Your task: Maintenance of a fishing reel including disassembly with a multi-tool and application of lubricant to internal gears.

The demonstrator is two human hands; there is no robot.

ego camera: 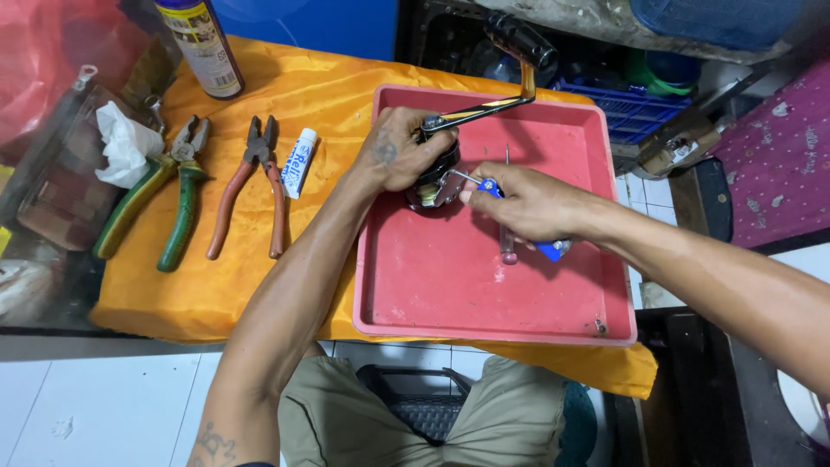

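- White crumpled tissue lies at far left on the orange satin cloth covering the worktop.
- Green-handled pliers just right of the tissue, jaws pointing away from the person.
- Dark spray can with yellow label stands upright behind them, near the cloth's back edge.
- Brown-handled combination pliers next, beside a small white tube with blue print; whether tube and pliers touch, cannot tell.
- Red square plastic tray sits on the cloth's right part.
- Left hand, grip clenched around a black round fishing reel resting in the tray's back half; the reel's crank arm with black knob sticks out past the tray's back rim.
- Right hand, grip clenched on a blue-handled screwdriver, its metal tip against the reel's side.
- Thin metal rod lies in the tray, partly hidden under the right hand.
- Small screw in the tray's near right corner.
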